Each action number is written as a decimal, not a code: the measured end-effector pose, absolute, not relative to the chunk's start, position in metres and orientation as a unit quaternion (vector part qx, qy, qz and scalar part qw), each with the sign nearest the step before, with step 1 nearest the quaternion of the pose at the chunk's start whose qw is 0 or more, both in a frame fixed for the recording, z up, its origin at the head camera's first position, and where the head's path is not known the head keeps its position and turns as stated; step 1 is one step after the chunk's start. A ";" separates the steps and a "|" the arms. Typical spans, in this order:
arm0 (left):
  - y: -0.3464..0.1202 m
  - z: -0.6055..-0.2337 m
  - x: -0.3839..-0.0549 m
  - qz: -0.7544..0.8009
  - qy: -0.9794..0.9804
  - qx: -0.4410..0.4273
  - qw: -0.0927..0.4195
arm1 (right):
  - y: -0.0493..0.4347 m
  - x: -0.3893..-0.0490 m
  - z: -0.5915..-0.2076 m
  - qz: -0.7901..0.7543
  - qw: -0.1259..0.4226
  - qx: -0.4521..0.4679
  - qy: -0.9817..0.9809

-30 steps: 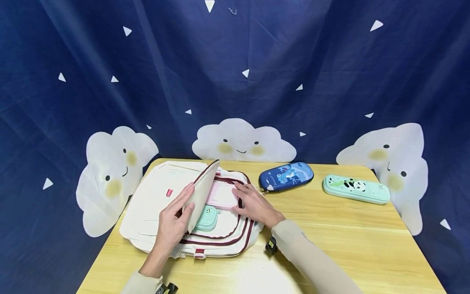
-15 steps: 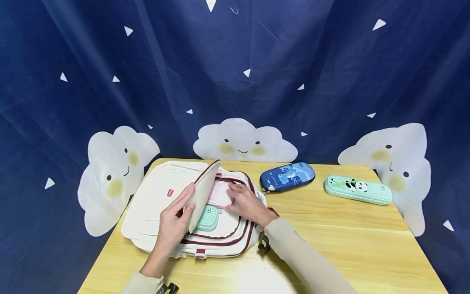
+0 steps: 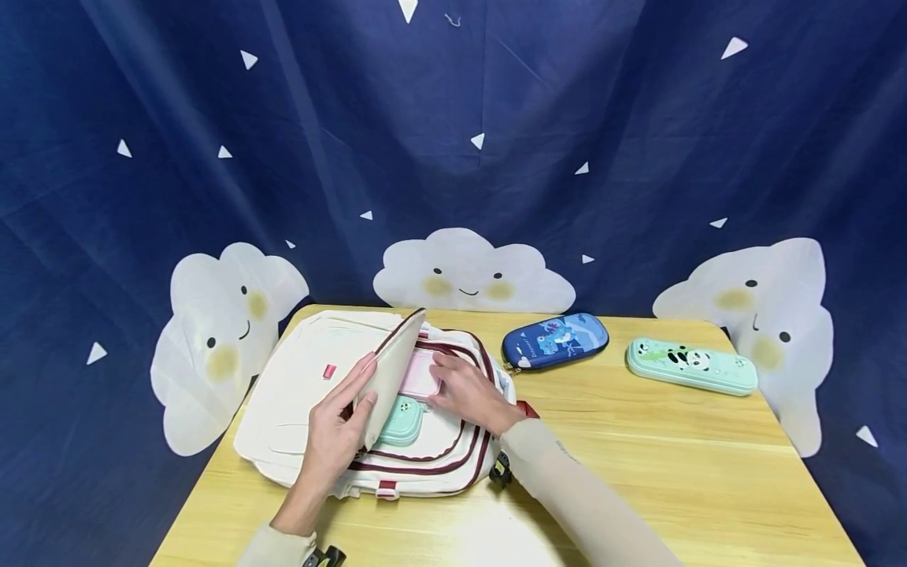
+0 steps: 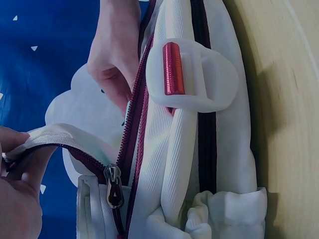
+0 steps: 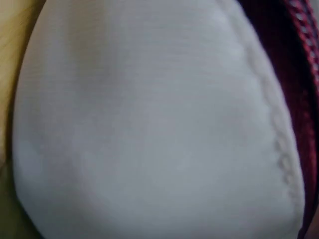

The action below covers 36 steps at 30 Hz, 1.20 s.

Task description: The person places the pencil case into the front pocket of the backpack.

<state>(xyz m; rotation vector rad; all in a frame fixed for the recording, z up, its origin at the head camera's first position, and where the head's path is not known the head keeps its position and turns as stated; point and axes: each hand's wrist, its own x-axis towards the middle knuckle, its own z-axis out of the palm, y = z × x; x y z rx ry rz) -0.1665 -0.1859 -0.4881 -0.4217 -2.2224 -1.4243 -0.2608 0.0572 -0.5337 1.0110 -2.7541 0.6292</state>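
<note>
A white backpack (image 3: 290,394) with dark red zippers lies on the table, its front pocket unzipped. My left hand (image 3: 338,417) holds the pocket's flap (image 3: 394,370) up by its edge, thumb on the inner side. Inside the pocket are a pink pencil case (image 3: 418,378) and a mint-green case (image 3: 402,422), both partly covered by the flap. The fingers and thumb of my right hand (image 3: 471,395) grip the right end of the pink pencil case. The left wrist view shows the zipper pull (image 4: 113,186) near the flap; the right wrist view is filled by blurred white fabric (image 5: 159,124).
To the right of the backpack lies a blue dinosaur pencil case (image 3: 555,342). A mint-green panda pencil case (image 3: 690,367) is farther right on the wooden table (image 3: 638,449). A dark blue curtain (image 3: 453,118) with cloud faces hangs behind.
My right hand has moved left with the pink pencil case, and more of that case is now under the flap. My left hand keeps the flap raised in the same place.
</note>
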 end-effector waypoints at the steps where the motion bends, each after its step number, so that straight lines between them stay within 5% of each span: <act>1: -0.186 -0.488 -0.167 -0.519 -0.808 -0.153 0.232 | 0.058 -0.261 -0.533 0.211 0.071 0.334 -0.916; 36: -0.184 -0.488 -0.168 -0.514 -0.812 -0.153 0.232 | 0.055 -0.259 -0.535 0.246 0.072 0.324 -0.911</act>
